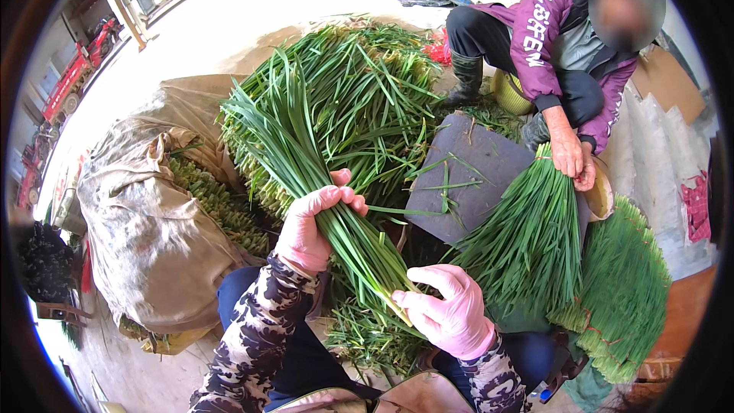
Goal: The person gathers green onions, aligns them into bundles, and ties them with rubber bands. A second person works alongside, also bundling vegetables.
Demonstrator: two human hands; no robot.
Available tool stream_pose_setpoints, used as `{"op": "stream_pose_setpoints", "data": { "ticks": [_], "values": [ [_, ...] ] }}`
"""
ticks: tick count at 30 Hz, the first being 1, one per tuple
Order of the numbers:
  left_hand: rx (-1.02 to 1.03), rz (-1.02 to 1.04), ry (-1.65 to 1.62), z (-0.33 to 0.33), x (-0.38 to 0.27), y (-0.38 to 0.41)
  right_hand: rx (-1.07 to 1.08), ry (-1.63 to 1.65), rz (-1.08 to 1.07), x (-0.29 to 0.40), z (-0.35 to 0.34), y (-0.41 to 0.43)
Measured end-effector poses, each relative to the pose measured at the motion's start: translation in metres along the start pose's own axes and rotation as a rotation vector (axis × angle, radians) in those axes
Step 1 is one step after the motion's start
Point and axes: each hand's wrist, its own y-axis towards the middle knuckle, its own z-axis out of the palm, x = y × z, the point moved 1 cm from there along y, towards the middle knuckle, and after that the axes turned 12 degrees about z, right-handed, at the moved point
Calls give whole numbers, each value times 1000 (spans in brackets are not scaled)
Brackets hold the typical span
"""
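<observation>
In my left hand (307,229), wearing a pink glove, a bunch of garlic chives (358,252) is gripped around its middle. Its green leaves fan out toward the upper left, and the pale stem ends point down to the right. At those ends, the gloved thumb and fingers of my right hand (447,310) pinch a few stems. Behind the bunch rises a large heap of chives (373,80). Loose leaf scraps (373,338) lie below, between my knees.
Opposite, a seated person's hands (570,155) hold a banded chive bunch (527,229) over a dark board (470,166). Tied bunches (625,281) are stacked at right. A dirty cloth (149,241) covers more chives on the left. Red machinery (74,80) stands farther back.
</observation>
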Motion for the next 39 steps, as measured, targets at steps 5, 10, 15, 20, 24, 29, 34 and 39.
{"op": "stream_pose_setpoints", "data": {
  "ticks": [5,10,15,20,24,29,34,39],
  "values": [
    [-32,21,129,2,5,1,122,198,91,-9,-2,-3],
    [-63,32,266,0,8,3,301,400,120,-17,-20,-8],
    [-96,88,253,-12,1,11,399,685,52,-33,-49,-12],
    [-186,289,133,-38,-32,24,719,1259,-97,-55,-96,-19],
    [-222,391,70,-50,-58,35,836,1202,-10,-76,-130,-46],
    [-261,384,106,-49,-51,25,261,359,565,-31,-57,-41],
    [-259,255,70,-28,-9,19,137,133,390,-5,-9,-24],
    [-226,180,38,-16,9,19,50,-44,394,-13,1,-22]
  ]
}}
